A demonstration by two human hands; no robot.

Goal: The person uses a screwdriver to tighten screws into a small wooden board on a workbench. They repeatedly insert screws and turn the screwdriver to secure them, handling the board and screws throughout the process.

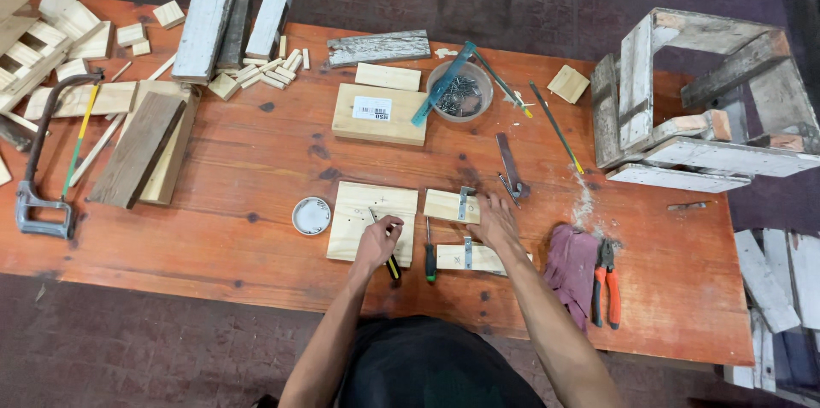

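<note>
Presently: left hand (378, 241) closed around yellow-handled tool (390, 264) over pine board (359, 207); right hand (494, 218), fingers spread, flat on small block (446, 205) at three o'clock.

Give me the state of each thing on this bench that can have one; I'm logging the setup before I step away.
Left hand: grip closed on a yellow-and-black-handled tool, over the square pale wood board.
Right hand: pressing flat on a small pale wood block.
Round grey bowl: holds metal screws.
Orange-handled pliers: lying closed.
Green-handled screwdriver: lying loose.
Hacksaw: lying flat, unheld.
</note>
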